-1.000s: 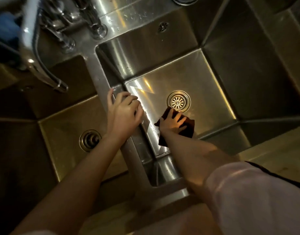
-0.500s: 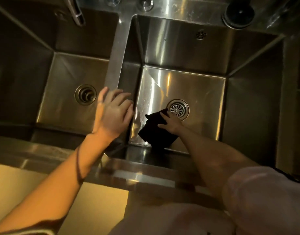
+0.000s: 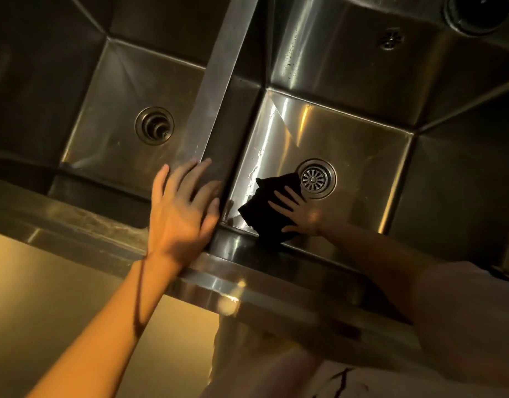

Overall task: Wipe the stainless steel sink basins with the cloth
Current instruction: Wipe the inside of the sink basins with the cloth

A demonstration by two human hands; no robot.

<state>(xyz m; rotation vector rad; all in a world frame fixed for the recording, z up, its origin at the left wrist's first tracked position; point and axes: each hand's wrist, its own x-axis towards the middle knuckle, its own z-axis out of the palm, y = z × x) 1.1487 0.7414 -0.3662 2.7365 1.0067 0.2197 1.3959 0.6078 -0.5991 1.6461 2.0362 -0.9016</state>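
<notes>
Two stainless steel basins lie below me, split by a steel divider. In the right basin a dark cloth lies on the floor near the front wall, just left of the round drain strainer. My right hand presses flat on the cloth with straight, spread fingers. My left hand rests with relaxed fingers on the near end of the divider and holds nothing. The left basin has its own drain.
The sink's front rim runs across below my hands. An overflow hole sits in the right basin's back wall, and a dark round fitting is at the top right. My pale sleeve covers the lower right.
The view has swung and moved closer to the sink. My right hand with the cloth has stayed beside the drain, shifting slightly toward the front wall. My left hand stays on the divider.
</notes>
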